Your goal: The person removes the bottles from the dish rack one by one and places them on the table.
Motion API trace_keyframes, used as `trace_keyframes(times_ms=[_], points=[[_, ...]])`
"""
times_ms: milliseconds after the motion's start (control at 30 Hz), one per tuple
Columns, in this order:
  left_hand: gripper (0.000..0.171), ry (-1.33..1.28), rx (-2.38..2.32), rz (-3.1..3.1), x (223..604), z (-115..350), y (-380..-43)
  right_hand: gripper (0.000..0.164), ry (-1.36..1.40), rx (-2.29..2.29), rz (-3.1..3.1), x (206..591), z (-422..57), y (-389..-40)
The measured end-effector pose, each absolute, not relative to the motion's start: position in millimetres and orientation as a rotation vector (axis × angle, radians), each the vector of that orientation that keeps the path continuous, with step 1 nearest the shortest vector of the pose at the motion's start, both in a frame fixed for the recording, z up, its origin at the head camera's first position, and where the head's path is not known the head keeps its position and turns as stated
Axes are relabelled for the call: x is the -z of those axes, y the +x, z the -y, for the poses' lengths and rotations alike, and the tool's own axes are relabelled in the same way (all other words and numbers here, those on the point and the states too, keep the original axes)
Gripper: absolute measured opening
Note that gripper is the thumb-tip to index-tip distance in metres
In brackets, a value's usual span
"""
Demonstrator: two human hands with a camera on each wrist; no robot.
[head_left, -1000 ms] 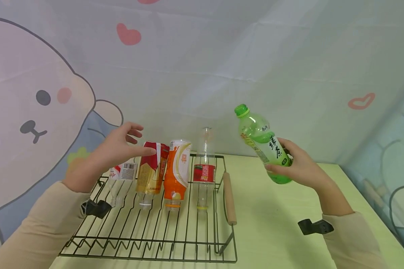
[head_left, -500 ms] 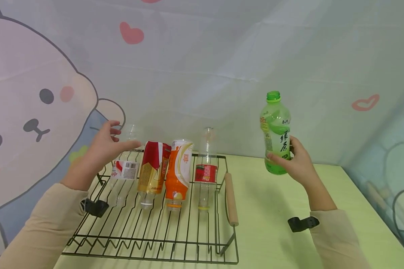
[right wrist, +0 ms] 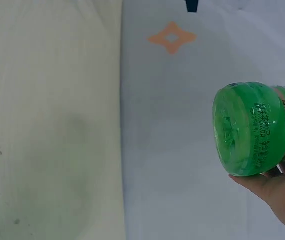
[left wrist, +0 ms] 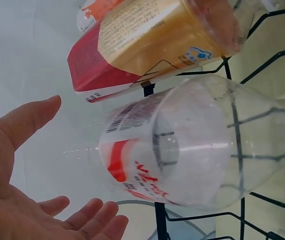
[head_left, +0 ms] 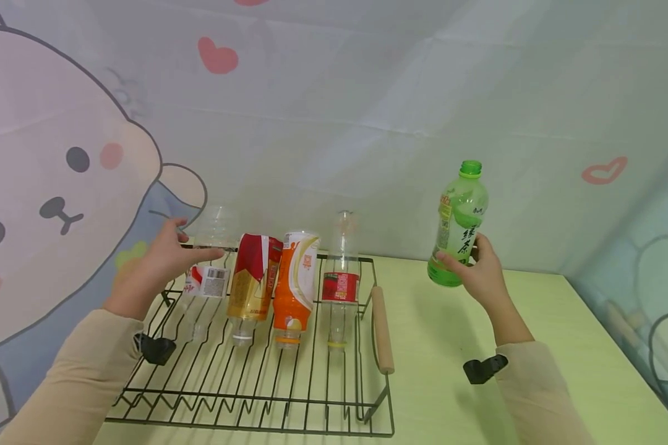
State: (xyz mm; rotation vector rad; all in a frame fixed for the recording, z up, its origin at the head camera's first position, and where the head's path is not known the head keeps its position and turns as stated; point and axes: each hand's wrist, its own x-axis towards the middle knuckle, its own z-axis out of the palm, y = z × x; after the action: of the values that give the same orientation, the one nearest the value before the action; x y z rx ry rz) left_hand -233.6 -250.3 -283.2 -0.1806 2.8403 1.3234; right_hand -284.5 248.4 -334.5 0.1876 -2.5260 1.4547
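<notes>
My right hand [head_left: 483, 272] grips a green plastic tea bottle [head_left: 458, 225] by its lower half, raised over the right side of the table. The bottle leans slightly, its capless neck up, and its base [right wrist: 227, 131] faces the right wrist camera. At the rack's left, my left hand [head_left: 158, 262] is held with thumb and fingers spread and nothing between them. Right by it a clear bottle [left wrist: 197, 140] with a white and red label lies neck down on the black wire rack [head_left: 245, 395]. In the left wrist view the fingertips are a little short of its base end.
On the rack beside the clear bottle lie a red and gold bottle [head_left: 254, 275], an orange and white bottle [head_left: 295, 284] and a clear red-labelled bottle [head_left: 339, 287]. A wooden handle [head_left: 382, 330] runs along the rack's right side. A printed cloth [head_left: 367, 93] hangs behind the pale green table [head_left: 434, 383].
The green bottle has gone from a strong leftward tilt to nearly upright, now leaning slightly right. My left hand has shifted left from the red and gold bottle to the clear bottle's base end.
</notes>
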Motion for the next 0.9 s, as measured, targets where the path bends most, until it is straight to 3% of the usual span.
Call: trace_keyframes(times_ms=[900], points=[[0.111,-0.127,-1.240,-2.661,309,259,-235,0.091,-0.038,-1.526,2.597,395,-233,-305]])
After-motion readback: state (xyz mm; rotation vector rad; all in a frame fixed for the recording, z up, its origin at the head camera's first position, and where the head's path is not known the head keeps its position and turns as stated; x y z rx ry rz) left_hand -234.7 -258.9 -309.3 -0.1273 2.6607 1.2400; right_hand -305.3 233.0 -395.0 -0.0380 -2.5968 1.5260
